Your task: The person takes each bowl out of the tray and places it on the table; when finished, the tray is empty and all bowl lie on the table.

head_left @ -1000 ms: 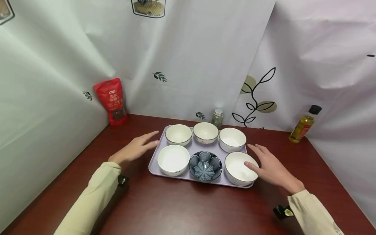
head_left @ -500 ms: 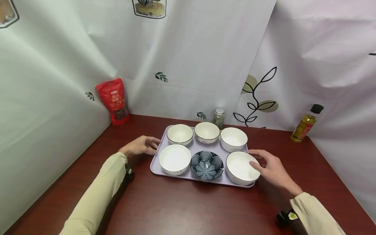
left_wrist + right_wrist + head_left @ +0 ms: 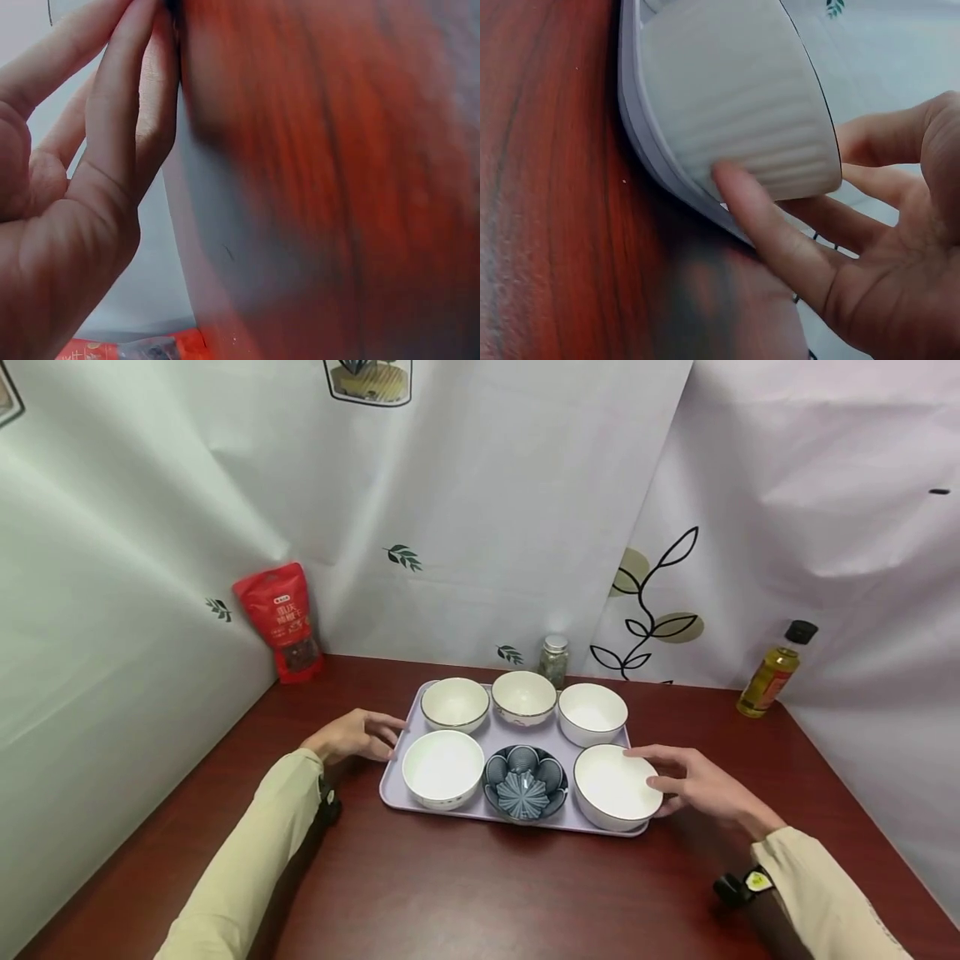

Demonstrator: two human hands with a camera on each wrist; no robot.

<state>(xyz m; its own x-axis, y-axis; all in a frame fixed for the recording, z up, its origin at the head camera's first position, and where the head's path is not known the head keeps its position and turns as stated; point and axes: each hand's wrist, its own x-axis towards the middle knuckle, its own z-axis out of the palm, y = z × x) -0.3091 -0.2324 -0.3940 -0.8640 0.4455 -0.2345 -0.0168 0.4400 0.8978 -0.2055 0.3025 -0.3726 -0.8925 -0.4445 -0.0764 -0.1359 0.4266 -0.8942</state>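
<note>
A lilac tray (image 3: 480,812) carries two rows of bowls. At its left edge is my left hand (image 3: 348,737), a finger over the rim and the others lower beside it; the left wrist view shows extended fingers (image 3: 116,105), their tips partly cut off. My right hand (image 3: 708,787) holds the white bowl (image 3: 613,783) at the tray's front right corner. One finger (image 3: 742,195) lies on the bowl's ribbed wall, others at the rim and behind. A dark blue patterned bowl (image 3: 525,785) and another white bowl (image 3: 442,768) complete the front row; three light bowls (image 3: 523,697) stand behind.
A red pouch (image 3: 281,618) leans at the back left corner. Behind the tray stands a small glass jar (image 3: 553,662). An oil bottle (image 3: 772,672) is at the back right. Printed sheeting (image 3: 487,510) walls in the brown table (image 3: 450,893).
My left hand has moved in from beside the tray to touch its left edge. My right hand's fingers have drawn in from above the front right bowl to its right side.
</note>
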